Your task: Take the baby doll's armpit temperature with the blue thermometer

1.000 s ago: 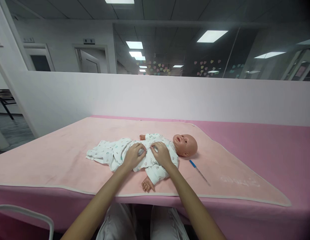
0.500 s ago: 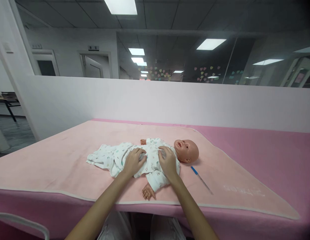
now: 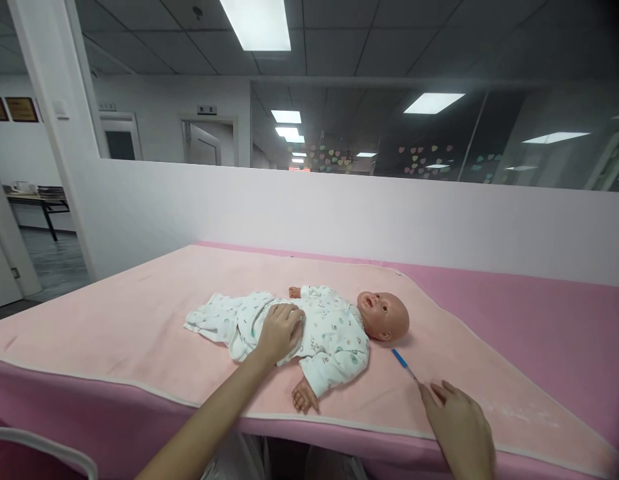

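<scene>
One half-open left hand (image 3: 280,332) rests on the doll (image 3: 334,327); the right hand (image 3: 458,423) reaches the blue-ended stick (image 3: 400,359), grip unclear.

- No words or numbers can be read.
- Pale lettering (image 3: 522,413) on the peach blanket (image 3: 139,320), right of the baby doll (image 3: 334,327): too faint.
- Dark sign (image 3: 206,109) above a doorway (image 3: 209,143), far behind the doll and to its left: too small.
- Framed plaques (image 3: 22,109), farther left behind the doll: illegible.
</scene>
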`<move>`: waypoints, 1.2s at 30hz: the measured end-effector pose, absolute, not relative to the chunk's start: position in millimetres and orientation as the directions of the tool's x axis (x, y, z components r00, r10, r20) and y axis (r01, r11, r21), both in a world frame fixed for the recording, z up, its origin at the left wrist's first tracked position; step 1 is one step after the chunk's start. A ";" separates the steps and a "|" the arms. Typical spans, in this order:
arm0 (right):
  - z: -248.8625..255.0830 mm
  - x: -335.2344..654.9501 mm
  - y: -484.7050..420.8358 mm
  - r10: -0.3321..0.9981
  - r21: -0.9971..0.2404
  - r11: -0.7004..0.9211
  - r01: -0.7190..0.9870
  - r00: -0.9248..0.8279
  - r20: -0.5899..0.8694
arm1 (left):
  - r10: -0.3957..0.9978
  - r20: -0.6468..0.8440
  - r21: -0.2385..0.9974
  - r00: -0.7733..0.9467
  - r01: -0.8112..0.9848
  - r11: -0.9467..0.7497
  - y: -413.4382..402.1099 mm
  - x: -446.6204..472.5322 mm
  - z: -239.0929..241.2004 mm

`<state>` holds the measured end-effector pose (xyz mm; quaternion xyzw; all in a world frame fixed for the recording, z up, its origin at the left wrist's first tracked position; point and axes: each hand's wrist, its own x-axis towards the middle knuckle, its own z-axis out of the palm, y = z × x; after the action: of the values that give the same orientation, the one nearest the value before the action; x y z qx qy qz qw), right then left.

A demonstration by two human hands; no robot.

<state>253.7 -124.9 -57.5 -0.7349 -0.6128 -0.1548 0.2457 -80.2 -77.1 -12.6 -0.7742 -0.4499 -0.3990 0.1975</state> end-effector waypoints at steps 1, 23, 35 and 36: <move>-56.2 253.5 -127.5 0.844 -0.175 -0.126 0.976 0.199 0.498 | 0.495 0.810 -0.002 0.315 0.845 -0.535 -77.4 -79.3 -12.3; 3.3 87.4 -30.7 0.631 -0.550 0.609 0.572 0.071 0.773 | 0.531 0.840 0.423 -0.113 0.748 -0.511 -31.0 -73.0 6.3; -3.1 91.7 -28.3 0.720 -0.665 0.621 0.415 0.032 0.693 | 0.595 0.804 0.358 0.022 0.780 -0.513 -42.9 -73.6 -3.0; -4.3 92.3 -27.2 0.730 -0.683 0.622 0.382 0.034 0.683 | 0.588 0.809 0.369 0.002 0.777 -0.510 -42.9 -73.9 -3.1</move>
<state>92.3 -27.2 -4.3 -0.4092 -0.6794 0.1469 0.5911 -73.9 -42.9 -3.1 -0.7017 -0.4864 -0.5123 0.0924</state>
